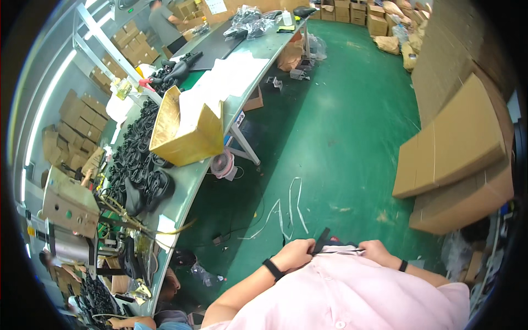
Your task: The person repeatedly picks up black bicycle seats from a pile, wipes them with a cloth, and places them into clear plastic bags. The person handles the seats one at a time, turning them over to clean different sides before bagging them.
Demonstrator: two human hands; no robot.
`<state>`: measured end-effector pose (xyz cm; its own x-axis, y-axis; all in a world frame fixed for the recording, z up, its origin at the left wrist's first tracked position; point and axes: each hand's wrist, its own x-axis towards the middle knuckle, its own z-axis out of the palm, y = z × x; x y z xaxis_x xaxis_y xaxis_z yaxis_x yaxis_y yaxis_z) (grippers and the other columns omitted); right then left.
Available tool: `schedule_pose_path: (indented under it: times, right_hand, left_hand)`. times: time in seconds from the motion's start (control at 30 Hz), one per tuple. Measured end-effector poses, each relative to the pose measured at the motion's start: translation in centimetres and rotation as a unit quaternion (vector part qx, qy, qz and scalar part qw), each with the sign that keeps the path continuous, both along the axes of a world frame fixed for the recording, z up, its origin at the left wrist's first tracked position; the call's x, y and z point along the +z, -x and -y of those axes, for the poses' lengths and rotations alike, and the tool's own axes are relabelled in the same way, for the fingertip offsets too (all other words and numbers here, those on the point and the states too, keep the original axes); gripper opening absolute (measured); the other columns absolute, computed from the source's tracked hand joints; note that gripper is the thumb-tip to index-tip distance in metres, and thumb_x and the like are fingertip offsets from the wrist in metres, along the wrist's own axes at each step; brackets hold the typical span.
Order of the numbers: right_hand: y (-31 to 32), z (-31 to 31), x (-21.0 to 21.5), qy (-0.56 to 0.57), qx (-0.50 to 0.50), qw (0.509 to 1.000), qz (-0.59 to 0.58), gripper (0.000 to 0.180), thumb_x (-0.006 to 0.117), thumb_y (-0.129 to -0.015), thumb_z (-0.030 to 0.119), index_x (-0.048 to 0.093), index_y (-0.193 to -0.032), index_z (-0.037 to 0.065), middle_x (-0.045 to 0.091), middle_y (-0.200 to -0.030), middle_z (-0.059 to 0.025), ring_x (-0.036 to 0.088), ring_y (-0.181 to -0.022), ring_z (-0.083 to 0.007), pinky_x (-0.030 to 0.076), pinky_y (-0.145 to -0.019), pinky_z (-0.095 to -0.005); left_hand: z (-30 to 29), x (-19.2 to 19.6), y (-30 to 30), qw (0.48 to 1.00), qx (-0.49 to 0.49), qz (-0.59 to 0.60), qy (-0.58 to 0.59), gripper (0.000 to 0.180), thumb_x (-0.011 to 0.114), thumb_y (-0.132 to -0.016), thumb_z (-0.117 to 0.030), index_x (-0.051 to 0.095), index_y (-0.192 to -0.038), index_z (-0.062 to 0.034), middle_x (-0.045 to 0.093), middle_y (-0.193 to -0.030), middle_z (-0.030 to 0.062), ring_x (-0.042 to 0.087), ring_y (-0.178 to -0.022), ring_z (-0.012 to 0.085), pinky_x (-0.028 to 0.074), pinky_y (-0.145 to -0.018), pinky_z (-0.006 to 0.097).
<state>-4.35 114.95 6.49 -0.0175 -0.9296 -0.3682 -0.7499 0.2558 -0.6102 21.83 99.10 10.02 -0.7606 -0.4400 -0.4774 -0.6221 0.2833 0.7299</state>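
In front of my pink shirt (335,286), at waist height, both hands are closed on a black strap (322,241). My left hand (296,254) grips it near a flat end that sticks up past the fingers. My right hand (377,253) pinches the thin dark stretch running across the shirt's lower edge. Part of the strap is hidden by the fingers and the fabric. Each wrist wears a black band.
Left of me runs a long workbench (247,104) with a yellowish carton (190,137), black saddles (148,190) and white sheets. A machine (71,206) stands beside it. White strapping (281,217) and a pink fan (223,164) are on the floor; cardboard sheets (451,148) lean at right. Another person (165,25) stands far off.
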Motion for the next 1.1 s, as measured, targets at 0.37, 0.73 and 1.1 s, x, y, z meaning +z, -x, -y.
schedule_pose_path:
  times: [0.37,0.73,1.1]
  right_hand:
    - [12.7,44.4,5.4,-0.283,0.187,0.926,0.164,0.037,0.063,-0.085,0.018,0.06,-0.119,0.004,0.065,-0.113,-0.012,0.064,-0.1,-0.0237,0.05,-0.085,-0.0365]
    - [24.4,98.9,21.1,-0.011,0.325,0.946,0.002,0.043,0.069,-0.079,0.018,0.057,-0.118,0.005,0.066,-0.101,-0.0103,0.064,-0.088,-0.0195,0.053,-0.078,-0.0334]
    - [18.7,157.0,-0.4,0.441,0.252,0.82,-0.264,0.085,0.081,-0.062,0.016,0.037,-0.135,0.007,0.045,-0.128,-0.0219,0.041,-0.123,-0.0385,0.032,-0.103,-0.0519]
  left_hand:
    - [36.2,-1.7,8.0,0.967,0.15,-0.148,-0.144,0.023,0.056,-0.089,-0.025,0.056,-0.093,-0.0023,0.062,-0.08,0.0124,0.059,-0.075,0.0242,0.045,-0.07,0.033]
    - [66.7,0.7,9.6,0.952,0.263,-0.137,-0.078,0.025,0.062,-0.085,-0.019,0.057,-0.098,0.002,0.058,-0.074,0.0113,0.053,-0.065,0.0181,0.044,-0.062,0.032]
    - [101.8,2.9,17.8,0.855,0.486,-0.145,-0.105,0.032,0.063,-0.088,-0.01,0.06,-0.12,-0.0053,0.064,-0.097,0.0053,0.06,-0.088,0.0116,0.047,-0.078,0.025]
